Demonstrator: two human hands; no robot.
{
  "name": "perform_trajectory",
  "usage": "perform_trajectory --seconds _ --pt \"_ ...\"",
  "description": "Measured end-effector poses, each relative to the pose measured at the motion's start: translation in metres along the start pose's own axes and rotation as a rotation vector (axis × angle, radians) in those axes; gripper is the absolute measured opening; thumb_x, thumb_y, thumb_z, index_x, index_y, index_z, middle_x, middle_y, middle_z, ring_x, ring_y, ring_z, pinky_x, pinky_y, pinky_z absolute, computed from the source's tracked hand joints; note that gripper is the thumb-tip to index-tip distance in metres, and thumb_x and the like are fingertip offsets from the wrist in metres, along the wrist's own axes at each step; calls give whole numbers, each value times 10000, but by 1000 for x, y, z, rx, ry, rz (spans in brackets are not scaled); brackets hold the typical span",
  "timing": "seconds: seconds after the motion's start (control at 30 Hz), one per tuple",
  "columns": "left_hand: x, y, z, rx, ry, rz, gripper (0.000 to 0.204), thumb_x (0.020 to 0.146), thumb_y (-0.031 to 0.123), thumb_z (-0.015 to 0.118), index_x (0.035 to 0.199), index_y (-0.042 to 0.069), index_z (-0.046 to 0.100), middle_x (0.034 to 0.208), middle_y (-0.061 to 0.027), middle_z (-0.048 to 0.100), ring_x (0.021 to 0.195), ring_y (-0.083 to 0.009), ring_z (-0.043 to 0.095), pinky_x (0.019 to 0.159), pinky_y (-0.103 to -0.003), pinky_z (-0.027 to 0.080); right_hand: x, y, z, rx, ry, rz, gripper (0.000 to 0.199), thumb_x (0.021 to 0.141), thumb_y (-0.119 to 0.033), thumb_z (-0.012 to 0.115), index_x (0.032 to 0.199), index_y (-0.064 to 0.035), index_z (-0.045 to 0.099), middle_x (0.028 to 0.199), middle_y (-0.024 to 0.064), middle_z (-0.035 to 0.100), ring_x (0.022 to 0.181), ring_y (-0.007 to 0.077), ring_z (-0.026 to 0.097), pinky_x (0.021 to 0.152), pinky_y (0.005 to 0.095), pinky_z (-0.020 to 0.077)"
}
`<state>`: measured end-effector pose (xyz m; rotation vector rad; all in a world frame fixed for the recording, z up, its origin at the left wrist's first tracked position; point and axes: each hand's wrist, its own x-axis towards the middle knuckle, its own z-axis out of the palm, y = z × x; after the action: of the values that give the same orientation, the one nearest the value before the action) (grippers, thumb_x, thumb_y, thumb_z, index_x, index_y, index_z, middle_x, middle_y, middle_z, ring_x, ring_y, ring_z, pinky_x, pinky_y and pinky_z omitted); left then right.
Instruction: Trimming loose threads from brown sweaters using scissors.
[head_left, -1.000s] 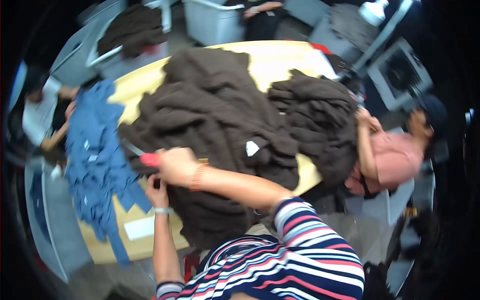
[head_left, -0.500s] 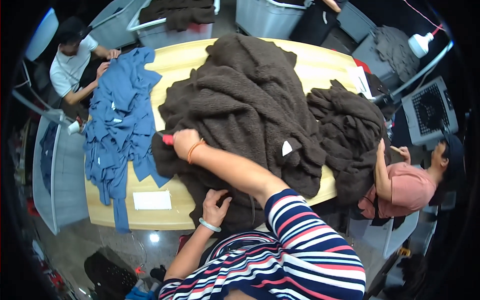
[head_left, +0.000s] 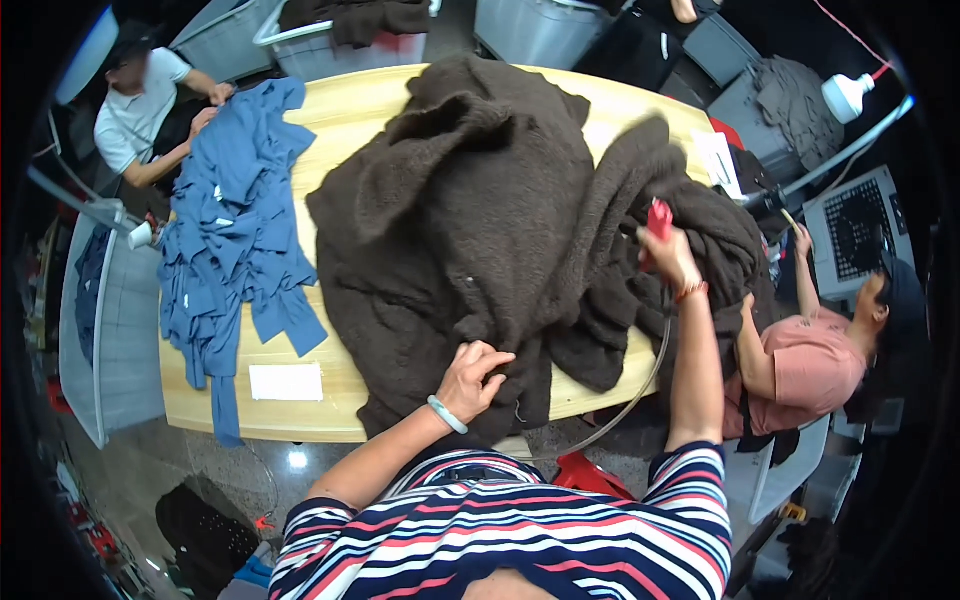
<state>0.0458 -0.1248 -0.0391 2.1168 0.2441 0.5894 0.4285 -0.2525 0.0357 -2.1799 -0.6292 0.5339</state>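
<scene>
Dark brown fleece [head_left: 500,220] lies heaped over the middle of the table, one fold raised at its upper left. My left hand [head_left: 472,378], a pale bangle at the wrist, is at the fleece's near edge with curled fingers gripping the cloth. My right hand [head_left: 672,256] is closed around a red air gun [head_left: 659,222], and a clear hose [head_left: 652,375] runs from it down toward my waist. The air gun is over the right side of the fleece, beside a second dark brown pile [head_left: 730,240]. A blurred flap of cloth stands up just beyond it.
Blue garments [head_left: 235,210] cover the table's [head_left: 345,405] left end, near a white paper [head_left: 286,382]. A person in white [head_left: 140,115] handles them. At right, a person in pink [head_left: 815,355] touches the dark pile. Grey bins [head_left: 540,40] and a lamp [head_left: 847,95] surround the table.
My right hand has swung with the air gun from the fleece's left edge to its right side. My left hand has moved right and up onto the cloth. The fleece has shifted and folded up.
</scene>
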Motion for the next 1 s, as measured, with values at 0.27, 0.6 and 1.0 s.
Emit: perform_trajectory --seconds 0.27,0.6,1.0 --pt "17 -4 1 -672 382 -367 319 888 -25 610 1171 13 467 948 -65 541 780 -104 587 634 -225 528 -169 55 14 -108 91 186 280 929 -245 604 816 10 577 601 67 599 541 136 579 543 306 488" --pt "83 -47 -50 -1084 235 -745 81 909 133 668 945 89 610 758 24 610 551 -80 569 461 -190 417 -229 -63 51 -362 -83 -340 223 853 -175 680 1027 -57 607 714 139 635 678 312 653 623 401 513" --pt "78 -29 -59 -1104 183 -560 142 925 85 623 1023 -17 634 912 -105 686 865 -265 708 756 -348 609 -218 -117 90 -575 -156 -351 222 848 -260 657 882 -55 581 584 144 613 572 336 646 517 432 510"
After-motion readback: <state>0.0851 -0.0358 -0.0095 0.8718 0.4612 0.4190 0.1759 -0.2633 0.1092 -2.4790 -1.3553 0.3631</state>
